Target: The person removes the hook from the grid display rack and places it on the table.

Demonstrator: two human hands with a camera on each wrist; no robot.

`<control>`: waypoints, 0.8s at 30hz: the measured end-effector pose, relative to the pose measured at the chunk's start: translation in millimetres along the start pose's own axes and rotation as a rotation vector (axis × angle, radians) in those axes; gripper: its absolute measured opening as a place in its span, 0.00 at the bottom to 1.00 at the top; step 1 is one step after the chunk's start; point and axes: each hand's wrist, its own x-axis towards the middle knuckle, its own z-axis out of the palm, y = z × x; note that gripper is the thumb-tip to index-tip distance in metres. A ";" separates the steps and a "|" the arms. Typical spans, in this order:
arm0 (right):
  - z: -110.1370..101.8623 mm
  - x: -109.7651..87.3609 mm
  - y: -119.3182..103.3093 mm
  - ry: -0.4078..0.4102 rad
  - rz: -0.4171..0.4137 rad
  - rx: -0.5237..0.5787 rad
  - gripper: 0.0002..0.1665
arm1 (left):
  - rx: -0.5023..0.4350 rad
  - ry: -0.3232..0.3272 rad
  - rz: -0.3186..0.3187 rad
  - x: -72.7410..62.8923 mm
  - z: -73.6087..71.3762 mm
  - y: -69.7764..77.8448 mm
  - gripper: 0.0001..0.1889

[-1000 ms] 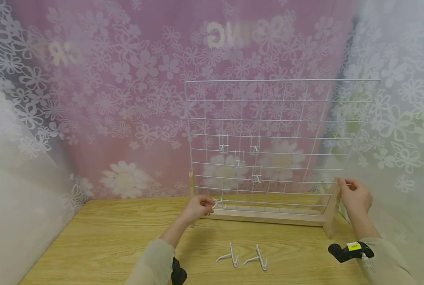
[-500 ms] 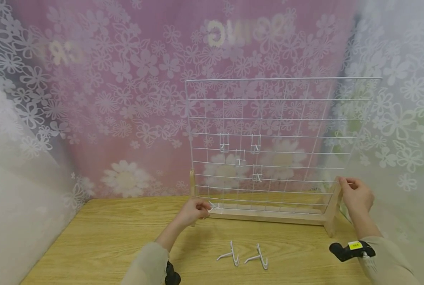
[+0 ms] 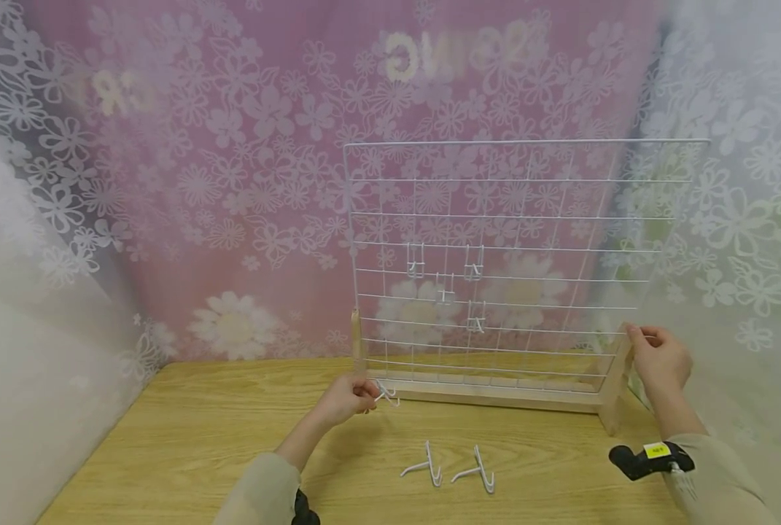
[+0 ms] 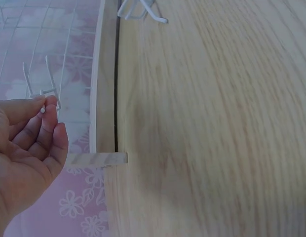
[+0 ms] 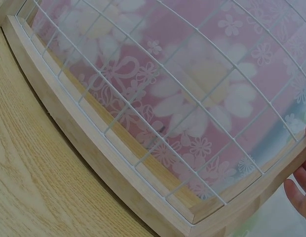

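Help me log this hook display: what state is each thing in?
Wire grid panel: standing in the wooden stand
Wooden stand: standing on the table
Four wire hooks: hung on the panel
Two wire hooks: lying loose on the table
Seventh wire hook: pinched by the left hand
Right hand: holding the stand's right upright
Flower-patterned curtain: hanging behind

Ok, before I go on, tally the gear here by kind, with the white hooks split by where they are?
Hung hooks, on the grid: 4
Held hook, in the left hand's fingers: 1
Loose hooks, on the table: 2
Wire grid: 1
Wooden stand: 1
Total: 9, of which 7 are hooks
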 end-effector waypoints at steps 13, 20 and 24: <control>-2.7 -1.5 1.2 -0.021 0.012 -0.005 0.33 | 0.047 -0.041 0.007 -13.5 -5.6 -15.4 0.06; -1.5 -1.9 1.5 0.002 0.004 -0.013 0.31 | 0.049 -0.056 0.028 -17.7 -2.8 -21.3 0.04; -0.7 -0.7 0.6 0.014 0.001 -0.016 0.31 | 0.045 -0.071 0.028 -20.2 -2.6 -23.5 0.05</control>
